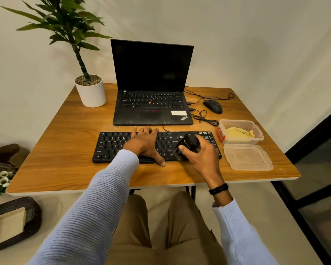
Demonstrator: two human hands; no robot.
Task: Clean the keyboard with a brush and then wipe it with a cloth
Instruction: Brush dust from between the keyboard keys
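Note:
A black keyboard (111, 145) lies on the wooden table (65, 142) in front of a laptop. My left hand (144, 143) rests flat across the keyboard's middle, fingers straight and reaching its far edge, thumb at the near edge. My right hand (201, 153) grips a black brush (187, 145) over the keyboard's right part, bristles pointing down at the keys. A yellow cloth (237, 132) lies in an open clear plastic box (256, 129) to the right of the keyboard.
An open black laptop (151, 83) stands behind the keyboard. A black mouse (213, 106) with its cable lies at the back right. The box's clear lid (247, 157) sits near the right edge. A white plant pot (91, 91) stands at the back left.

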